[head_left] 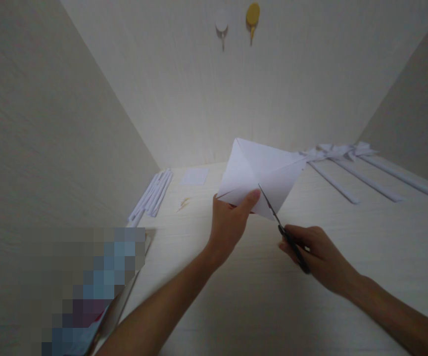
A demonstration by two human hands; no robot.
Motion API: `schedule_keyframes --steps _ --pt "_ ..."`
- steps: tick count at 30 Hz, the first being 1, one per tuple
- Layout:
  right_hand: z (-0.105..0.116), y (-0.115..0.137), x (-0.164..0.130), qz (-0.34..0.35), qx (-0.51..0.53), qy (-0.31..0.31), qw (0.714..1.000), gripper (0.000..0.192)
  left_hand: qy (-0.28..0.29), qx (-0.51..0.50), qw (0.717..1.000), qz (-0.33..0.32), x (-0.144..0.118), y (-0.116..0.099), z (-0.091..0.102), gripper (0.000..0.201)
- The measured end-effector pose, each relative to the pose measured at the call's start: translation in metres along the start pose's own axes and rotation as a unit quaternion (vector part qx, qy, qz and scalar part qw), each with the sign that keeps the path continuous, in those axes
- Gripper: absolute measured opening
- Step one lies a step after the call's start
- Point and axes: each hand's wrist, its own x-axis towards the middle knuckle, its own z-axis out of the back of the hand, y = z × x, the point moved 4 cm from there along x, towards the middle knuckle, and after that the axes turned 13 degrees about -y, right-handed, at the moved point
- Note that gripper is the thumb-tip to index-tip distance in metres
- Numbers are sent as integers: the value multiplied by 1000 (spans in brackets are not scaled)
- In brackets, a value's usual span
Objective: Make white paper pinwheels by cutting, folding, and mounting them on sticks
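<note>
I find open desk surface [258, 296] beneath and ahead of both hands, bounded left by the rolled paper sticks [150, 194], right by the paper pinwheels [351, 165], and enclosed by side walls [50, 123].

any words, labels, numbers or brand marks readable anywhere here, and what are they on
None can be read.
The folded white paper in the left hand is blank, as are the paper square and the rolled paper sticks.
The scissors in the right hand show no brand mark.
The item at the lower left is pixelated, so nothing on it can be read.
</note>
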Motion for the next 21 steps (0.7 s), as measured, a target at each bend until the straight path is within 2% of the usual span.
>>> schedule_keyframes --steps 17,21 --pt "0 0 0 -4 -1 6 1000 30 2 9 1000 -6 0 2 1 22" --pt "-2 -2 1 -26 22 16 999 31 -10 6 1000 -8 0 1 1 22"
